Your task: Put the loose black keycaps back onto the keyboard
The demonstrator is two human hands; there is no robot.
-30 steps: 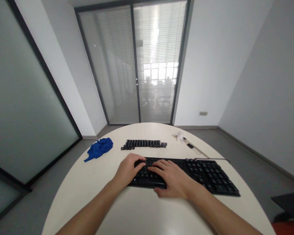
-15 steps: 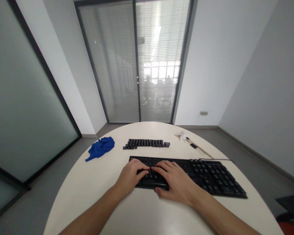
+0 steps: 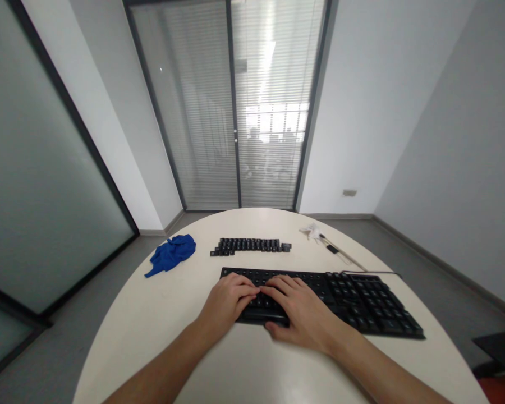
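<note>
A black keyboard [image 3: 382, 306] lies across the near part of the round table, and both hands are over its left half. My left hand [image 3: 227, 297] has its fingers drawn together with the thumb close beneath them, fingertips down at the keys. Whatever lies between those tips, if anything, is hidden. My right hand [image 3: 301, 308] rests on the keyboard with its fingers bent forward and its thumb spread out at the front edge. Its index tip meets the left fingertips. Beyond the keyboard, loose black keycaps [image 3: 250, 245] are laid out in rows.
A crumpled blue cloth [image 3: 172, 253] is at the table's left edge. Toward the right lie a crumpled white tissue [image 3: 311, 230] and a thin brush [image 3: 340, 252]. The keyboard's cable [image 3: 379, 273] runs along its back. The round table [image 3: 151, 331] curves away on both sides.
My left thumb and fingers have come closer together, and the left fingertips have shifted slightly right, toward the right index finger. The right hand stays nearly in place.
</note>
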